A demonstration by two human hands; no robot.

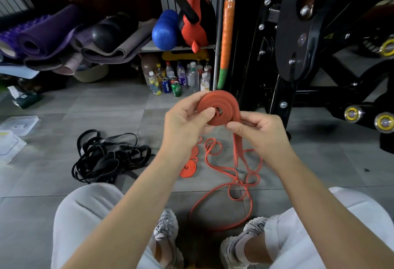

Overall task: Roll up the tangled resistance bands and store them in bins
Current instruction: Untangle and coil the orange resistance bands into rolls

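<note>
A partly rolled orange resistance band coil is held up in front of me. My left hand pinches the coil, thumb pressed near its centre. My right hand grips the band's loose tail where it leaves the coil. The tail hangs to the floor. More orange band lies in loose loops between my feet. Two small rolled orange coils lie on the tiles below my left wrist. A tangled pile of black bands lies to the left.
Clear plastic bins and lids lie at the far left on the grey tiled floor. Bottles and cans stand under a shelf with yoga mats. A black weight machine fills the right side.
</note>
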